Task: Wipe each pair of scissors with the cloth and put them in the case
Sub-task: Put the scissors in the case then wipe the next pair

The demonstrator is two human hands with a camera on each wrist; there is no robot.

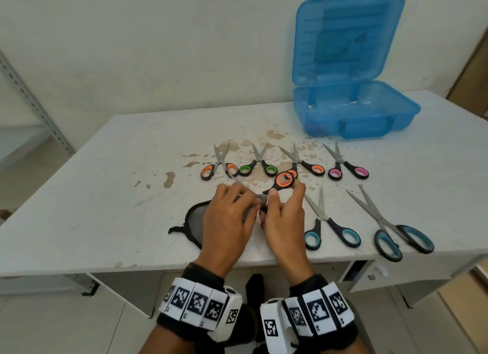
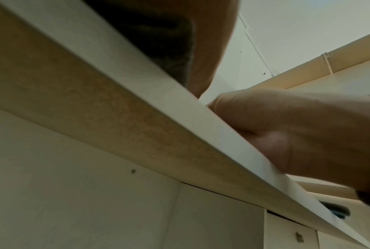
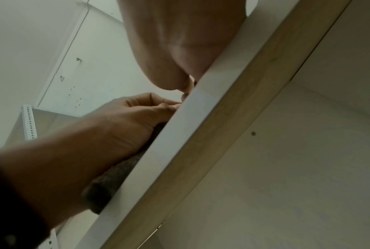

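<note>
Above the counter [image 1: 105, 184], the right hand [image 1: 284, 221] grips orange-handled scissors [image 1: 282, 181]. The left hand [image 1: 227, 221] pinches the grey cloth [image 1: 195, 221] around their blade. Blue case [image 1: 356, 116] lies open.

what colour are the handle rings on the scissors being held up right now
Orange inside black grips, on the held scissors pinched by the right hand. The head view shows it best.

head: bright, even, soft shadows, edges bowed | both wrist views: dim, greenish, soft focus | left wrist view: table edge [image 2: 179, 107] motion-blurred at lower right
</note>
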